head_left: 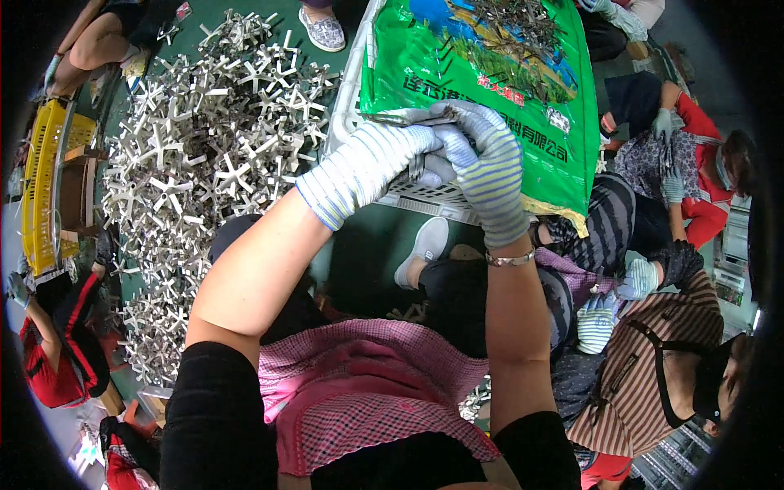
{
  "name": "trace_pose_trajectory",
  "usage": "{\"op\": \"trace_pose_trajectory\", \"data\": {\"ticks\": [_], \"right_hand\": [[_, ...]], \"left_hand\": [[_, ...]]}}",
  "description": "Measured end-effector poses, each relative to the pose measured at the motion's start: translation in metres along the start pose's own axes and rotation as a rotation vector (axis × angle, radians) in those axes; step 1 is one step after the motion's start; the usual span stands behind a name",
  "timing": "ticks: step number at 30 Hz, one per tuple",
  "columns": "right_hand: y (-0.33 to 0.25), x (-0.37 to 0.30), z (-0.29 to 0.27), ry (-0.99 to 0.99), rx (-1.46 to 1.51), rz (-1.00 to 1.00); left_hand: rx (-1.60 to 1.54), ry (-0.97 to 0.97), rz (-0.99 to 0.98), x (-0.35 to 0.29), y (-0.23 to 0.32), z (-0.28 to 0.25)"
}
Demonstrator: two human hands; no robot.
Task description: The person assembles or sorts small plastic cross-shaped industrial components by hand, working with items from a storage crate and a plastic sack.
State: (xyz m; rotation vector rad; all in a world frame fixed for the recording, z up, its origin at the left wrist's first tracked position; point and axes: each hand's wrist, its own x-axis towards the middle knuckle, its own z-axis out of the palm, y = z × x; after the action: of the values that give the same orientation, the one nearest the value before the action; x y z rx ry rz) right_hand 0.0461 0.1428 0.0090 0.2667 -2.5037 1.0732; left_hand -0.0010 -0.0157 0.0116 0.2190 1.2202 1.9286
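My left hand [380, 158] and my right hand [492, 167], both in striped knit gloves, meet at the near edge of a green printed plastic sack [384, 57]. The fingers of both are closed together. A thin dark piece [400, 121] shows along the top of my left fingers; its kind is unclear, and what lies between the fingers is mostly hidden. On the sack's far part sits a heap of thin dark pieces [531, 24]. The sack lies over a white plastic crate [347, 110].
A large pile of pale, many-armed star-shaped parts [233, 171] covers the green floor to the left. Beyond it stands a yellow crate [53, 180]. Several co-workers sit around; one in a striped top [629, 376] is close on my right. A person's shoe [324, 31] is beyond the crate.
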Motion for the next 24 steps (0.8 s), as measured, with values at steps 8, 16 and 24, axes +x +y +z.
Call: {"op": "trace_pose_trajectory", "data": {"ticks": [8, 16, 24], "right_hand": [[-0.003, -0.002, -0.003, 0.138, -0.379, -0.058], [-0.009, -0.003, 0.013, 0.012, -0.306, 0.094], [-0.012, -0.001, 0.015, 0.158, -0.404, 0.038]], "left_hand": [[0.048, 0.17, 0.203, 0.01, -0.013, 0.012], [0.187, 0.219, 0.074, -0.001, -0.023, -0.021], [0.223, 0.21, 0.134, -0.001, -0.014, -0.007]]}}
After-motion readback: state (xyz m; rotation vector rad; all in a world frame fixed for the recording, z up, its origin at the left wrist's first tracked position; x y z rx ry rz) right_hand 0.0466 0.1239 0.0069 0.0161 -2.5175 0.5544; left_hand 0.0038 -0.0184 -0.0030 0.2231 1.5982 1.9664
